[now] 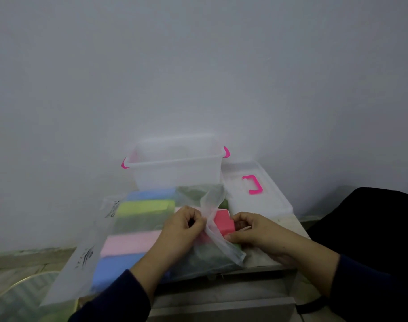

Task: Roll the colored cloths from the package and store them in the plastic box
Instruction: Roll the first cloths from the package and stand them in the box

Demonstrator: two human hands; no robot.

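A clear plastic package lies on the small table, filled with several folded cloths: blue, yellow-green, pink, blue and dark green ones. My left hand pinches the package's torn film flap. My right hand pinches the film at the opening, beside a red cloth that sticks out of it. The clear plastic box with pink latches stands open behind the package, against the wall. I cannot see anything inside it.
The box's clear lid with a pink handle lies to the right of the box. The table's front edge runs just below my wrists. A dark shape fills the right side, and a round glass surface sits at lower left.
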